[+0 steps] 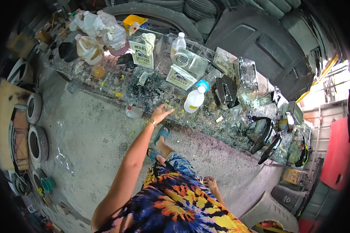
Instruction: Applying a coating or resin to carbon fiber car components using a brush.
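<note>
My left hand (161, 113) reaches to the near edge of the stained workbench, its thumb and fingers apart. A small pale thing (168, 106) lies at its fingertips; whether they touch it is hard to see. To the right stands a white bottle (193, 101) with a yellow label and a blue cap. Below and left of the hand, by the bench's edge, is a translucent jug (133, 112) with a red cap. My right hand (210, 183) hangs low beside my tie-dye shirt, fingers curled, with nothing visible in it.
The workbench (206, 122) holds two square metal cans (186, 66), another white bottle (178, 44), plastic-wrapped jugs (109, 33), dark blocks (225, 91) and a power tool (260, 132). Black car panels (256, 50) lean behind. Tyres (38, 143) stand left; a grey plastic chair (272, 211) is at lower right.
</note>
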The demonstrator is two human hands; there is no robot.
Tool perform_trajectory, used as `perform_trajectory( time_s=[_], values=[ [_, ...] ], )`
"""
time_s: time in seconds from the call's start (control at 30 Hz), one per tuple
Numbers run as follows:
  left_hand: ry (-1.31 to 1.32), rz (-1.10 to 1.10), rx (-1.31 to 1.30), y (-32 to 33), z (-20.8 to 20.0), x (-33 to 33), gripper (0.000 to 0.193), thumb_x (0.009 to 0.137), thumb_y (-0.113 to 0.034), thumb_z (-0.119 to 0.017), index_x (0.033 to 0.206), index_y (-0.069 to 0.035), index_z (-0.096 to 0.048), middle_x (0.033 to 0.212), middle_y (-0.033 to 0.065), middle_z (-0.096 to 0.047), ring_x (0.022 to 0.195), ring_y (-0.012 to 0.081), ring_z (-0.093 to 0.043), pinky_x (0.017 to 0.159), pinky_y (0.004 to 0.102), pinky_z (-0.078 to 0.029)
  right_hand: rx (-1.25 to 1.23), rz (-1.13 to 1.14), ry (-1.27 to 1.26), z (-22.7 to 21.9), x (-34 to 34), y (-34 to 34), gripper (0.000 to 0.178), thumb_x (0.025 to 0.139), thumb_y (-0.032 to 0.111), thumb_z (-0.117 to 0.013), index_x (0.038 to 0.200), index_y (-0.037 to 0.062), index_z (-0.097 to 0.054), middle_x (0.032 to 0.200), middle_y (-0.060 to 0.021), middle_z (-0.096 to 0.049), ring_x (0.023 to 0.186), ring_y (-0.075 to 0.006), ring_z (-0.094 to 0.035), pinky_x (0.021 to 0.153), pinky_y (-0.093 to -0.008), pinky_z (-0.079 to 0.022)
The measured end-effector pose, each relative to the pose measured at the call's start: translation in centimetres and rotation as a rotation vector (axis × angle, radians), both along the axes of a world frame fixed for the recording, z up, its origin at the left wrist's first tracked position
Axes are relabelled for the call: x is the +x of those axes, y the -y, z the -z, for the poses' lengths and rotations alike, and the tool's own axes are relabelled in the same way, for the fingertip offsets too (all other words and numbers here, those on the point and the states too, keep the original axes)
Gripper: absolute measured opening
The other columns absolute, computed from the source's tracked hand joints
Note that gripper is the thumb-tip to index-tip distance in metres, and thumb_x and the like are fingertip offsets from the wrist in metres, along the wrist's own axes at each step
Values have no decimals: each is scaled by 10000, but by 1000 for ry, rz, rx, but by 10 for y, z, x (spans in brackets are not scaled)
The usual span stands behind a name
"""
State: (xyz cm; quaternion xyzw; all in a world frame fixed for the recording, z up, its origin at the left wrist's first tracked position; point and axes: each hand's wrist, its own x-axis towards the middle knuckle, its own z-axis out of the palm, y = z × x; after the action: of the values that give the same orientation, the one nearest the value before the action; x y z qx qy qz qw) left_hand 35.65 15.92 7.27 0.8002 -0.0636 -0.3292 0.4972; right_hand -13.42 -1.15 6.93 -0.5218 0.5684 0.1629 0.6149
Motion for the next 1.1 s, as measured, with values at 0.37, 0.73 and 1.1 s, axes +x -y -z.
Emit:
perform_trajectory(
  time_s=[0.37,0.73,1.1],
  values=[
    [-445,148,-278,-11,-9,35,456,876,-224,-610,1254,-9,-473,1014,138,-636,908,198,-647,795,319,-542,47,-61,60,33,74,-43,275,876,244,-512,1031,29,-586,851,-63,-625,744,-205,-597,609,-316,-479],
    [-1005,114,-1002,-66,-86,44,361,888,-182,-575,1210,-79,-449,1201,96,-509,978,276,-597,876,366,-495,26,-217,242,-69,290,-29,306,907,221,-520,1146,34,-562,1040,-60,-626,812,-129,-588,717,-277,-475],
    [-757,-108,-1116,-275,-130,122,540,912,-341,-526,1362,-128,-319,1278,99,-465,1174,258,-484,965,400,-399,-282,-441,974,-227,614,-168,261,925,172,-531,1093,-20,-582,893,-47,-617,748,-89,-550,674,-234,-448]
  ],
)
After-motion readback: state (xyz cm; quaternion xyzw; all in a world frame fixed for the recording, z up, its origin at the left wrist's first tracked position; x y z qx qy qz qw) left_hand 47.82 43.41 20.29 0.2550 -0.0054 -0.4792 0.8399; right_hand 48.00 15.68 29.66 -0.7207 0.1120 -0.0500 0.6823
